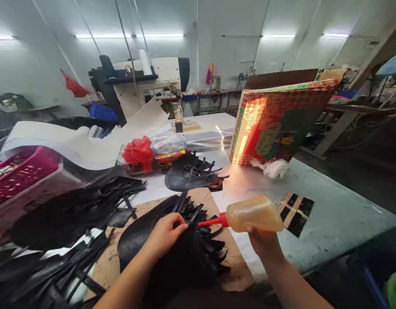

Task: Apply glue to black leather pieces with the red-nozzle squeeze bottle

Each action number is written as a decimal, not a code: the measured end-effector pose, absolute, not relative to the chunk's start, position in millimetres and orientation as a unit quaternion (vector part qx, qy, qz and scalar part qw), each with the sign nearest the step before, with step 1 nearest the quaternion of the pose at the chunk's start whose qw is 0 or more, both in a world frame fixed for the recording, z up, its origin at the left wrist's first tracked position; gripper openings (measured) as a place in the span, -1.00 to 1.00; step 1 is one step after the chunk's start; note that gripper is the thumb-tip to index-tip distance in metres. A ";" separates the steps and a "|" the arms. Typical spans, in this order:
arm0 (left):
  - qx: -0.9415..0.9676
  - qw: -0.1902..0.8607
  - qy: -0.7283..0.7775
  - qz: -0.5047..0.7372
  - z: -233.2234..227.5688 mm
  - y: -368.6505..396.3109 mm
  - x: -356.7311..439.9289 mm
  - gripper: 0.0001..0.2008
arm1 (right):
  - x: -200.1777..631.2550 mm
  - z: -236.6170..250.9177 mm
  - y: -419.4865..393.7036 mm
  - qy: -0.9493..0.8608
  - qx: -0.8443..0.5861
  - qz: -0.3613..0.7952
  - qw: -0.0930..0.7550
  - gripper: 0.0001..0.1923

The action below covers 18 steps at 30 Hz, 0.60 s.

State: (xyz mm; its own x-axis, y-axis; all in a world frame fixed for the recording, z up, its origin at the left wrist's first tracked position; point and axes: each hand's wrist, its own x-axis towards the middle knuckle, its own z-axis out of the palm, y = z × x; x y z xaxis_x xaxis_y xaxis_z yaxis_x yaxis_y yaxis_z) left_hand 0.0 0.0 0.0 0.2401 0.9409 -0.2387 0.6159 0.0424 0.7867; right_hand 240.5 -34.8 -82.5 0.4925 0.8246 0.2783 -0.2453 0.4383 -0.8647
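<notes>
Black leather pieces (136, 242) with many thin strips along their right side lie stacked in front of me on brown cardboard. My left hand (170, 231) is on the stack, thumb and fingers pinched at a strip near its middle. In my right hand (262, 244) is a glue bottle (254, 214), tilted nearly flat, with yellowish contents and a red pointed nozzle (214, 220). The nozzle tip points left, close to my left fingertips; whether it touches the strip I cannot tell. Another strapped black piece (185, 171) lies just beyond the stack.
More black pieces (62, 210) pile up at left beside a pink basket (33, 176). A sewing machine (146, 81) stands behind boxes holding a red mesh bag (138, 151). At right are a red carton (272, 124), crumpled plastic (277, 168) and a taped black patch (296, 210).
</notes>
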 end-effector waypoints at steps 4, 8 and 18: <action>0.642 0.453 0.588 0.194 -1.3 3.6 -3.3 -0.72 | 224.6 -83.7 -39.5 -0.365 -0.420 0.334 0.761 -0.46; 0.623 0.487 0.581 0.191 -2.7 2.7 -4.0 -0.65 | 217.6 -85.1 -40.3 -0.368 -0.449 0.316 0.750 -0.53; 0.610 0.526 0.560 0.193 -1.4 -0.9 -6.1 -0.64 | 215.3 -81.2 -45.7 -0.377 -0.459 0.359 0.720 -0.52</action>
State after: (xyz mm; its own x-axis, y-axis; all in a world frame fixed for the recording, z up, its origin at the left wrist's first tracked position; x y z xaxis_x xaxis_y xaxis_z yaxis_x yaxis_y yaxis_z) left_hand -6.1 -0.9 -1.4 0.2974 0.8867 -0.3540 0.4813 0.1810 0.8576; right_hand 215.3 -45.7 -81.2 0.4589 0.8625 0.2133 -0.1710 0.3213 -0.9314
